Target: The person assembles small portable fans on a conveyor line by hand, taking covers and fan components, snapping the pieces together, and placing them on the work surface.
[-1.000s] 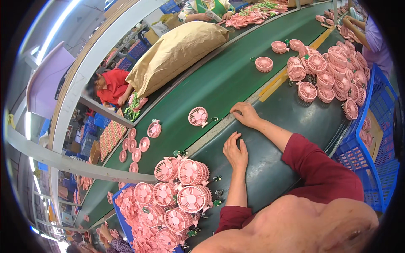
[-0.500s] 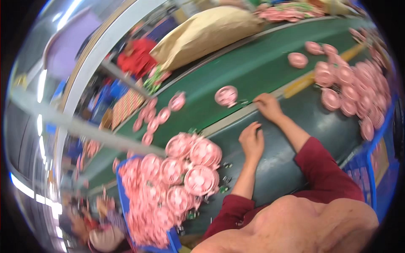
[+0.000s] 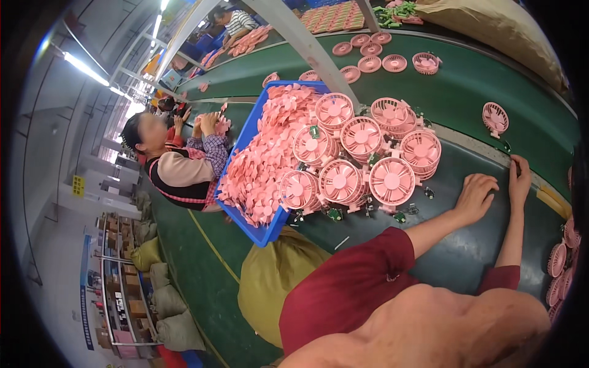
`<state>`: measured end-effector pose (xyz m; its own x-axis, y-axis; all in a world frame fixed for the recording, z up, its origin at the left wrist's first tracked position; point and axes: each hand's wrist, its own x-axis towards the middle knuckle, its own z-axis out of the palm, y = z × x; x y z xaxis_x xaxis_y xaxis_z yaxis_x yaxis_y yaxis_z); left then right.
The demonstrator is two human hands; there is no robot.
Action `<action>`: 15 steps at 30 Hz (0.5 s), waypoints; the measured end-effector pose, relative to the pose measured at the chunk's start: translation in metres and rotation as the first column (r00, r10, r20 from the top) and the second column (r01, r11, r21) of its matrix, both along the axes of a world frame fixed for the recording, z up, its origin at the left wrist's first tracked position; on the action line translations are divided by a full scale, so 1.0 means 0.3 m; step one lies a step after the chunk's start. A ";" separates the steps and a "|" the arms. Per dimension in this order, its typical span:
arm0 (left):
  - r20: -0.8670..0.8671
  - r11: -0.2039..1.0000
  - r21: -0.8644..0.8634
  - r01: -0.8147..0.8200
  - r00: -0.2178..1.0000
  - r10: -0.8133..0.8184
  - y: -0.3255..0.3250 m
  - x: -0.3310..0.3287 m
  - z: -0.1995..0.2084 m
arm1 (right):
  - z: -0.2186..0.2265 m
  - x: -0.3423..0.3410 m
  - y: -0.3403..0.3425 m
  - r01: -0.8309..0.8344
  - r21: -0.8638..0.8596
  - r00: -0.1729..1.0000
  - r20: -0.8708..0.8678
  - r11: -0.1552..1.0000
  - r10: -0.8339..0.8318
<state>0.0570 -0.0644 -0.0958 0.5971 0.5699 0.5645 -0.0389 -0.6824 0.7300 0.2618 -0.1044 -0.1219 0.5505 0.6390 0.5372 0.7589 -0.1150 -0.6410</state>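
My left hand [image 3: 476, 197] hovers over or lies on the dark green work surface [image 3: 451, 270], fingers loosely bent, thumb apart, nothing visible in it. Just to its right, my right hand [image 3: 519, 176] reaches to the metal edge of the green conveyor belt [image 3: 448, 92], fingers stretched out and seemingly empty. Beyond its fingertips a pink round fan housing [image 3: 495, 118] stands on the belt, a small circuit board [image 3: 507, 146] hanging from it on a wire. Left of my hands, stacked pink fan housings with blades [image 3: 392, 181] carry small green boards.
A blue crate [image 3: 261, 236] heaped with pink fan blades [image 3: 264, 159] adjoins the stacks. More housings [image 3: 557, 259] pile up at far right. Pink grilles [image 3: 369, 64] ride the belt. A post [image 3: 313, 52] rises behind the stacks. A co-worker [image 3: 178, 162] handles pink parts at left.
The view has swung left, bringing the blue crate, co-worker and aisle further in. My hands stay near the belt edge, close together; the single fan housing remains just beyond my right hand.
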 end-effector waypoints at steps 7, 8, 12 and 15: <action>-0.032 1.000 -0.016 0.009 0.999 -0.009 -0.011 0.010 0.006 | 0.012 -0.003 -0.012 0.022 0.006 0.996 -0.082 1.000 -0.021; -0.032 1.000 -0.017 0.010 0.999 -0.011 -0.009 0.010 0.006 | 0.011 -0.006 -0.009 0.026 0.011 0.994 -0.102 1.000 -0.025; -0.032 1.000 -0.007 0.006 0.999 -0.006 0.004 0.001 0.005 | 0.040 -0.034 0.003 0.028 -0.006 0.987 -0.158 1.000 -0.028; -0.026 0.998 -0.049 0.025 0.999 -0.026 0.010 0.002 0.013 | 0.070 -0.025 0.025 0.052 -0.028 0.994 -0.100 0.998 -0.055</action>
<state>0.0575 -0.0615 -0.0919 0.6262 0.5807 0.5203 -0.0364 -0.6448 0.7635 0.2543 -0.0971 -0.1011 0.6347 0.6197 0.4617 0.6831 -0.1707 -0.7101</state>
